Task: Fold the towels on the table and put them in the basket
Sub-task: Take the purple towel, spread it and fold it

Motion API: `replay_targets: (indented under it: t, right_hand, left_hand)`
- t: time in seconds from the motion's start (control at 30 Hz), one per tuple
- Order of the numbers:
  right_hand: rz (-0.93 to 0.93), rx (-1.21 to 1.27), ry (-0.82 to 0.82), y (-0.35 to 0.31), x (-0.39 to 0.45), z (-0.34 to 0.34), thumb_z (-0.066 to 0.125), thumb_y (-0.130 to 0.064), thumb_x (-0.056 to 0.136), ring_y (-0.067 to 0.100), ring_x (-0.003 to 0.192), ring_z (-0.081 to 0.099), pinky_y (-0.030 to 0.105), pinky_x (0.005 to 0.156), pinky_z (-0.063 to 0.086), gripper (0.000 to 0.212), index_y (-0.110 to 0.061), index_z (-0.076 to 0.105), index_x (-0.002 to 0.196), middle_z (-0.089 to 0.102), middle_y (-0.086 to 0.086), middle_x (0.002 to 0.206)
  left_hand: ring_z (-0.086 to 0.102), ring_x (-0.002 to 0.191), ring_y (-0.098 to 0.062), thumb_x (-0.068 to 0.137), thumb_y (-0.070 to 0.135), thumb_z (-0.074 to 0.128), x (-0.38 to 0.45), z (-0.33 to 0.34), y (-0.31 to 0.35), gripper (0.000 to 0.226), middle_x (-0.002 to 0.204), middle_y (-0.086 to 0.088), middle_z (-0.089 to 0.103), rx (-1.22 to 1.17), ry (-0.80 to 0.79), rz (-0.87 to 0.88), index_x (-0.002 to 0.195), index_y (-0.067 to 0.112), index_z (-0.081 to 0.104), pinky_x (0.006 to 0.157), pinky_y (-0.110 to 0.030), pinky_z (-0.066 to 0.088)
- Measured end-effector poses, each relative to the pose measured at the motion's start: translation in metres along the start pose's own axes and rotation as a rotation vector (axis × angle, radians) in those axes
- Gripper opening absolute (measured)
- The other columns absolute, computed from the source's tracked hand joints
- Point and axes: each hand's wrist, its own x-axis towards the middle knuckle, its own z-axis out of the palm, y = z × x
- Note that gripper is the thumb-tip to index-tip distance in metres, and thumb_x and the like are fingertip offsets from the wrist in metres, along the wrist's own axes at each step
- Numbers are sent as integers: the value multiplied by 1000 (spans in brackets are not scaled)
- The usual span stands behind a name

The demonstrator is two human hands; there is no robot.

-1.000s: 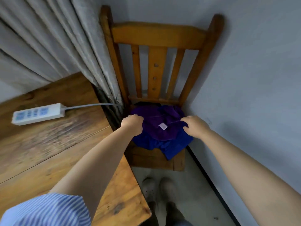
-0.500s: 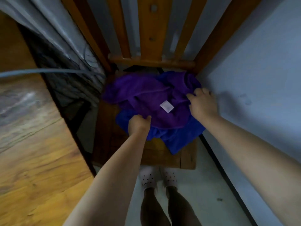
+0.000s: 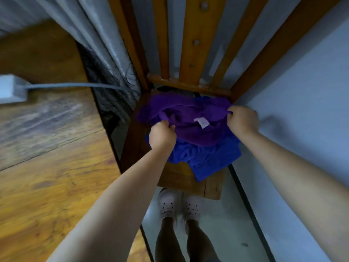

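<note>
Small white sewn-in label [image 3: 202, 122] showing on crumpled purple terry towel [image 3: 190, 118]; print on label too blurred for reading. Purple towel lying bunched on wooden slat-back chair [image 3: 181, 178] seat, spreading mostly left-right, no clear long axis. Rumpled blue towel [image 3: 207, 157] lying beneath, one corner pointing toward seat front edge. Left hand [image 3: 162, 136] fisting purple towel's near-left edge. Right hand [image 3: 242, 121] pinching its far-right edge. White power strip [image 3: 11, 89] resting on wooden table [image 3: 47, 157] beside chair.
</note>
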Motion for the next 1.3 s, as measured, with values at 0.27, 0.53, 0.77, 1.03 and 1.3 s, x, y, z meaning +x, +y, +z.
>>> replay_targets:
  t: [0.27, 0.53, 0.77, 1.03, 1.3]
  right_hand:
    - [-177, 393, 206, -72, -44, -165, 46, -10, 92, 27, 108, 59, 31, 96, 44, 29, -5, 63, 114, 66, 14, 114]
    - [-506, 568, 420, -175, -114, -286, 53, -5, 86, 22, 85, 59, 14, 68, 31, 21, 1, 68, 100, 69, 20, 97]
    - [-734, 737, 532, -310, -210, -341, 40, -25, 67, 30, 85, 62, 26, 67, 36, 44, -2, 71, 90, 70, 20, 88]
    - [-777, 812, 508, -418, -311, -300, 42, -29, 68, 22, 76, 56, 46, 89, 45, 40, -10, 72, 88, 61, 8, 70]
    - [-450, 491, 81, -430, -338, -106, 56, -18, 83, 31, 111, 58, 40, 95, 41, 24, -8, 71, 99, 68, 16, 111]
  left_hand:
    - [58, 84, -28, 97, 24, 44, -72, -118, 65, 24, 69, -1, 49, -97, 218, 186, 87, 7, 57, 62, -28, 31]
    - [57, 92, -33, 93, 20, 51, -137, -261, 49, 24, 86, -16, 62, -335, 601, 277, 92, -1, 63, 68, -27, 32]
    - [59, 94, -34, 93, 16, 52, -221, -406, -28, 24, 96, -24, 66, -376, 942, 303, 98, -3, 66, 77, -30, 36]
    - [59, 98, -34, 94, 17, 48, -284, -487, -198, 27, 103, -23, 66, -283, 1082, 194, 105, -3, 63, 78, -28, 34]
    - [56, 111, -31, 89, 14, 52, -274, -419, -403, 25, 116, -19, 64, -225, 672, -261, 107, 1, 64, 90, -31, 42]
